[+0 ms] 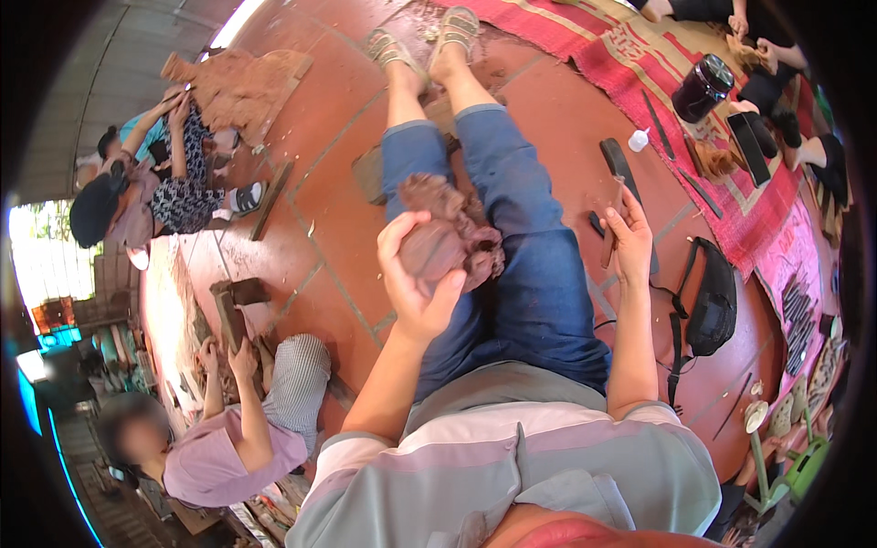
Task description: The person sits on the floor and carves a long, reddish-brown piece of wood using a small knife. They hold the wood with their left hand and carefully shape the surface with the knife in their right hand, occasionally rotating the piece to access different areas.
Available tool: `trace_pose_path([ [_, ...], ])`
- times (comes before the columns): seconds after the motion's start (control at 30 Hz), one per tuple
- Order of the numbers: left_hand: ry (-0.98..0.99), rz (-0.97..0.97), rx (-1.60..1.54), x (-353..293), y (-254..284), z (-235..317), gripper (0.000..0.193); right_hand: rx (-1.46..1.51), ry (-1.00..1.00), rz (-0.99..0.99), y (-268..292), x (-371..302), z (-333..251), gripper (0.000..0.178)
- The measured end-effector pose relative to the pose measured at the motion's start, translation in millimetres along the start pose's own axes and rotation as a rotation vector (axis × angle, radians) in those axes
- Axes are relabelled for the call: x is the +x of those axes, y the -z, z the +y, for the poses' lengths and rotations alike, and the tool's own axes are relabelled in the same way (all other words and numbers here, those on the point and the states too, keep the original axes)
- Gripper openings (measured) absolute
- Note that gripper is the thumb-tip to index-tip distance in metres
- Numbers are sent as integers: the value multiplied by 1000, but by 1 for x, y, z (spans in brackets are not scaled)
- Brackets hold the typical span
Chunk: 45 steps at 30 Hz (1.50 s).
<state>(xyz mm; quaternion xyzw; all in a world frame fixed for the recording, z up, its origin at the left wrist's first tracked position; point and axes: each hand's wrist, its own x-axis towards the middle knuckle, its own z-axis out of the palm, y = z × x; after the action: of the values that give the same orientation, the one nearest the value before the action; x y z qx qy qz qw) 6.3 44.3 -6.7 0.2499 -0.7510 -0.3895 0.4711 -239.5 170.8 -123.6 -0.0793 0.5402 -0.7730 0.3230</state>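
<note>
On my lap rests a reddish-brown wood carving [437, 245] with a smooth rounded part and a knobby, deeply cut side. My left hand [413, 297] is closed around its near left edge, thumb and fingers spread over the rounded part. Off to the right, my right hand [632, 239] is raised beside my knee, apart from the carving. Between its thumb and fingers is a thin reddish-brown strip [608, 250], whose exact kind I cannot make out. A long dark flat tool [618, 163] lies on the floor just beyond that hand.
A black waist bag [714, 301] lies right on the tiled floor [315, 219]. The red patterned mat [594, 55] holds a dark jar [702, 89], a phone [749, 149] and narrow tools. A small white bottle [638, 140] stands nearby. Two people work wood at left; others sit far right.
</note>
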Motion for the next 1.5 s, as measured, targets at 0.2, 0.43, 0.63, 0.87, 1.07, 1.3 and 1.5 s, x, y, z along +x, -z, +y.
trace_pose_path([
  [0.2, 102, -23, -233, 3, 1, 4, 53, -23, 249, -423, -83, -75, -61, 33],
  [0.43, 80, 73, -169, 10, -14, -13, 50, -557, 967, -392, -166, -104, -72, 28],
  [0.63, 29, 216, -50, 16, -24, -6, 45, -520, 923, -343, -135, -101, -49, 26],
  [0.87, -20, 221, 34, 12, -22, -8, 49, -406, 732, -221, -110, -99, -53, 13],
  [1.07, 15, 219, -143, 11, -22, -8, 45, -409, 1045, -297, -153, -99, -41, 15],
  [1.3, -112, 290, 79, 22, -28, -4, 39, -406, 642, -195, -83, -87, -26, 16],
  [1.5, -29, 384, 78, 12, -19, -15, 39, -520, 1034, -400, -166, -95, -48, 15],
])
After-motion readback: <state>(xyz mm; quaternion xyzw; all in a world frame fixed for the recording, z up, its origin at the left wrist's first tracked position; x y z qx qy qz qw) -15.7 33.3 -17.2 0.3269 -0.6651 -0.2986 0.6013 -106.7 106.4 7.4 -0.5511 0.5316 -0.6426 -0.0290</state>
